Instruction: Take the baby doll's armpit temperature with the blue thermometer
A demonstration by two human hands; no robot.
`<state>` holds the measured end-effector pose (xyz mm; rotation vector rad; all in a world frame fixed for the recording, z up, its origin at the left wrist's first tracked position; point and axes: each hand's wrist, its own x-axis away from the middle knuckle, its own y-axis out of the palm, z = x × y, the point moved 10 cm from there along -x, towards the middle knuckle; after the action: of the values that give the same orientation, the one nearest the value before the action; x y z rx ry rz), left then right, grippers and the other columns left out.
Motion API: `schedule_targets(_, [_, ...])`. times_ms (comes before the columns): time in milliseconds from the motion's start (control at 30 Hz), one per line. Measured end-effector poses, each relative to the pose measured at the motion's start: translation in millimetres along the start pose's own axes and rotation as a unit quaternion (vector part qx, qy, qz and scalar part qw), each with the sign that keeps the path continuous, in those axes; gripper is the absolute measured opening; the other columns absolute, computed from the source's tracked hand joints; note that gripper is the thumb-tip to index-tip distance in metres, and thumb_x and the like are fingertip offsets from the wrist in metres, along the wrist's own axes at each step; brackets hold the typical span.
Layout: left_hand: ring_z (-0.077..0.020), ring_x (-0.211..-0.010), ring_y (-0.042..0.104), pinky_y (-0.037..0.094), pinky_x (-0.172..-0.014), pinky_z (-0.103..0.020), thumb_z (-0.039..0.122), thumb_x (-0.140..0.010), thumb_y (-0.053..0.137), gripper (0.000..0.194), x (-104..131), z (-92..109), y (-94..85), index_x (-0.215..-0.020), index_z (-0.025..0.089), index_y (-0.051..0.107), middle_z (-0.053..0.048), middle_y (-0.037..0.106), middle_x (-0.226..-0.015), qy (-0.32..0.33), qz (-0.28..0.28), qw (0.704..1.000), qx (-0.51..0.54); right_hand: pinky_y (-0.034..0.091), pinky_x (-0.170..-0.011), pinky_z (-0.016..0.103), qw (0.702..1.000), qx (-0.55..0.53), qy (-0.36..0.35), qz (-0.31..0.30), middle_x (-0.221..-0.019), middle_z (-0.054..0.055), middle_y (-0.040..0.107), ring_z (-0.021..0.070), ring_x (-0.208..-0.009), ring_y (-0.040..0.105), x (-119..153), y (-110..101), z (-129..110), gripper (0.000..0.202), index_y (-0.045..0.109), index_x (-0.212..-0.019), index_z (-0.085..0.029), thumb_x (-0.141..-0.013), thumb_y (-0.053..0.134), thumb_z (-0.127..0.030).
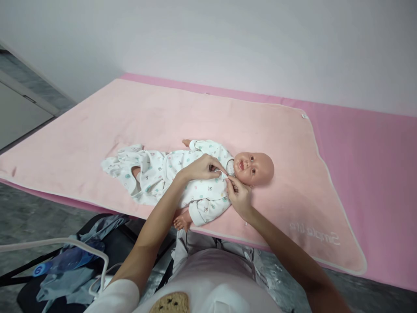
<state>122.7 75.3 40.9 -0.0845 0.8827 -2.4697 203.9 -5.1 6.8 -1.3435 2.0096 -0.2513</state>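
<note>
A baby doll [257, 168] lies on its back on a pale pink blanket [247, 126], its head to the right. It wears a white printed top [205, 190] with long sleeves and matching bottoms [153, 165]. My left hand [203, 167] pinches the edge of the top near the collar. Close beside it, my right hand [239, 195] pinches the same edge just below the doll's chin. Both hands rest over the doll's upper chest, and what exactly lies between the fingertips is too small to make out. One leg shows through an opening in the bottoms.
Under the blanket is a darker pink mat [378, 174] against a white wall [228, 43]. At the lower left, a black chair [114, 234] holds clothing and a blue bottle [68, 261]. A pale cable [48, 243] crosses in front of the chair.
</note>
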Motion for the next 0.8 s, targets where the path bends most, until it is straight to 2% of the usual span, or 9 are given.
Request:
schedule_targets(133, [-0.0127,-0.068,0.054,0.04,-0.061,-0.024,0.013,-0.074,0.05,0.027,0.1,6.2,0.6,-0.09,0.019,0.071,-0.003,0.066,-0.082,0.024,-0.013,1.0,-0.001,0.051,-0.059,0.023,1.0,0.002,-0.003,-0.003,-0.058,0.003,0.065,0.0138,-0.059,0.064,-0.2,-0.3,-0.7,0.029,0.068,-0.091,-0.016,-0.089,0.044,-0.032])
schedule_targets(267, [-0.015,-0.081,0.052,0.041,-0.066,-0.025,0.014,-0.074,0.051,0.02,0.4,11.6,-4.7,-0.082,0.019,0.069,-0.005,0.057,-0.092,0.043,0.01,0.999,-0.011,0.05,-0.058,0.021,1.0,0.002,-0.021,0.001,-0.059,0.003,0.065,0.0128,-0.058,0.063,-0.6,-1.4,-3.9,0.026,0.067,-0.091,-0.016,-0.089,0.045,-0.029])
schedule_targets(367, [-0.0146,-0.08,0.05,0.041,-0.065,-0.025,0.014,-0.075,0.05,0.016,-0.3,10.7,-0.2,-0.081,0.017,0.064,-0.003,0.053,-0.091,0.038,-0.01,0.999,-0.01,0.049,-0.057,0.021,0.999,-0.002,-0.039,0.015,-0.06,0.003,0.066,0.0123,-0.057,0.063,-0.8,-4.4,-6.9,0.023,0.066,-0.089,-0.014,-0.088,0.047,-0.027])
schedule_targets(500, [-0.0143,-0.077,0.05,0.041,-0.067,-0.027,0.017,-0.078,0.047,0.012,-1.4,9.6,5.4,-0.081,0.016,0.058,-0.003,0.054,-0.087,0.031,-0.036,0.999,0.017,0.049,-0.054,0.021,0.999,-0.006,-0.038,0.019,-0.061,0.003,0.066,0.0116,-0.055,0.061,-0.8,-5.4,-6.3,0.022,0.065,-0.089,-0.015,-0.088,0.046,-0.027])
schedule_targets(633, [-0.013,-0.071,0.05,0.041,-0.065,-0.026,0.017,-0.077,0.05,0.012,-1.4,6.8,1.1,-0.086,0.016,0.058,-0.002,0.056,-0.081,0.023,-0.02,0.998,0.057,0.048,-0.052,0.02,0.999,-0.011,-0.036,0.019,-0.06,0.003,0.065,0.0115,-0.054,0.061,-0.2,-5.5,-5.4,0.022,0.065,-0.089,-0.015,-0.088,0.046,-0.027])
schedule_targets(800, [-0.0163,-0.086,0.055,0.045,-0.071,-0.028,0.016,-0.079,0.05,0.017,-0.4,9.0,-3.7,-0.082,0.019,0.066,-0.006,0.059,-0.096,0.045,-0.001,0.997,0.065,0.047,-0.051,0.02,0.999,-0.024,-0.04,0.016,-0.058,0.002,0.064,0.0109,-0.052,0.06,0.1,-5.3,-6.3,0.021,0.064,-0.09,-0.015,-0.088,0.046,-0.026])
